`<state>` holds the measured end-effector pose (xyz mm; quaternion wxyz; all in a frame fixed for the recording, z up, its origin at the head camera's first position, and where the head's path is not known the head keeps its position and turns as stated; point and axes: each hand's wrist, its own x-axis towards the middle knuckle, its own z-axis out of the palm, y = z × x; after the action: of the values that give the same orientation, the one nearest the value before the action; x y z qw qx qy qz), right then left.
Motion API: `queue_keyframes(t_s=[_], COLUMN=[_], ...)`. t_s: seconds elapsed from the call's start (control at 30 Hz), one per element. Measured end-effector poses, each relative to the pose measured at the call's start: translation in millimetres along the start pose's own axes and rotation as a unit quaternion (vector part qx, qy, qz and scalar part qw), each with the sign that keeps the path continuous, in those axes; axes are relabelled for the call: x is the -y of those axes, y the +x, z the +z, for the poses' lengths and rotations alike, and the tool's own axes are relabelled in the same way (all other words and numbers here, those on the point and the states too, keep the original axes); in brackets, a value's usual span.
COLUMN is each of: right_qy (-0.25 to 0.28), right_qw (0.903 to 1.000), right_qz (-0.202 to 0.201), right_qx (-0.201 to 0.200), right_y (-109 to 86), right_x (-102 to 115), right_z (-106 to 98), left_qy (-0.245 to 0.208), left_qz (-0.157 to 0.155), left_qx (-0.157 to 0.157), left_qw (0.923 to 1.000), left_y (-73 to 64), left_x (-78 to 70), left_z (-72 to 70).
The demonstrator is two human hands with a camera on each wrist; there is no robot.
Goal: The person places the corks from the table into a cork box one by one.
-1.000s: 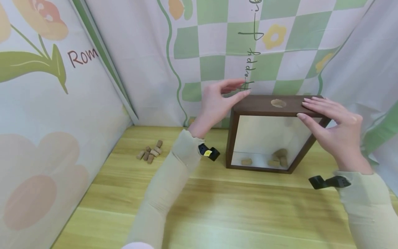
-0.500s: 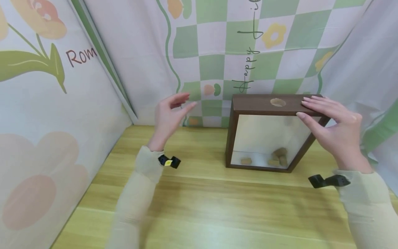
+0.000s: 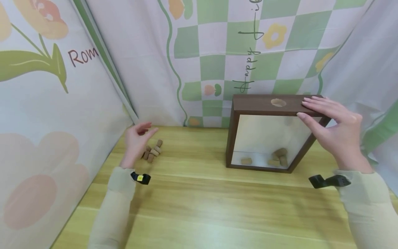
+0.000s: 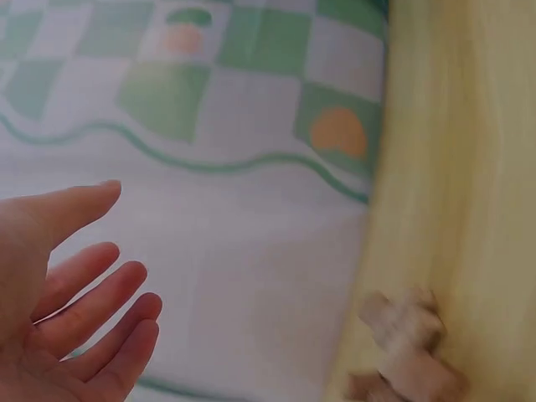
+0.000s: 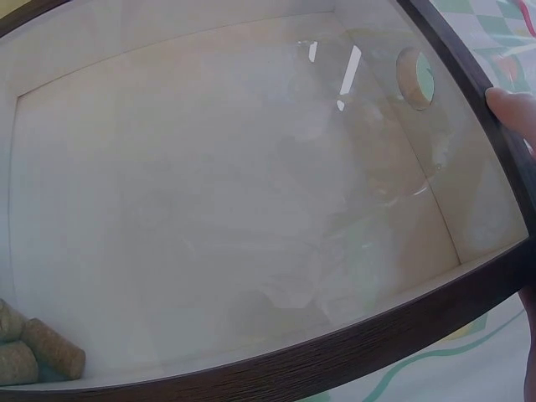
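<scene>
The left hand [image 3: 135, 142], nearer than the right hand [image 3: 342, 130], hung just left of the loose corks [image 3: 153, 151] on the tabletop [image 3: 199, 204], its grip empty, thumb and fingers apart.

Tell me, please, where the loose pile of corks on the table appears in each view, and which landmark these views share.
Head: the loose pile of corks is left of centre, partly hidden by the left hand.
Left wrist: the pile is at the lower right, blurred.
Right wrist: not in it; the corks at lower left are inside the box.
Shared landmark: the green-and-white checked cloth.
</scene>
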<state>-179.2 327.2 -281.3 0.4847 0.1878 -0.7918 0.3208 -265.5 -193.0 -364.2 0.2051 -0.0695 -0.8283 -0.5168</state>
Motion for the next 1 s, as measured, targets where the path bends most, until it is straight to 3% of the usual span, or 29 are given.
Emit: queue_keyframes(t_s=[0.13,0.27,0.37,0.47,0.73,1.0], right_qy=[0.001,-0.005,-0.007,-0.006,-0.013,-0.012], right_qw=[1.0000,1.0000,1.0000,1.0000,0.9998,0.9998], right_qz=[0.001,0.007,0.004,-0.001,-0.016,-0.015], right_qx=[-0.001,0.002,0.003,0.003,0.003,0.003], right_y=[-0.1,-1.1,-1.7,-2.1,-3.8,-3.3], right_x=[-3,-4,-5,-6,-13,-17], right_z=[-1,-1,-1,0,0,0], left_qy=[0.025,0.039,0.040,0.049,0.107,0.100], left_qz=[-0.043,-0.094,-0.140,-0.164,-0.113,-0.106], left_qx=[0.002,0.037,0.060,0.073,0.095,0.096], left_qw=[0.9987,0.9941,0.9876,0.9826,0.9833,0.9846], left_y=[-2.9,-4.3,-5.6,-5.9,-4.1,-3.7], left_x=[30.9,57.6,73.1,83.8,92.8,96.9], left_z=[-11.7,-17.3,-17.7,-16.4,-15.3,-15.9])
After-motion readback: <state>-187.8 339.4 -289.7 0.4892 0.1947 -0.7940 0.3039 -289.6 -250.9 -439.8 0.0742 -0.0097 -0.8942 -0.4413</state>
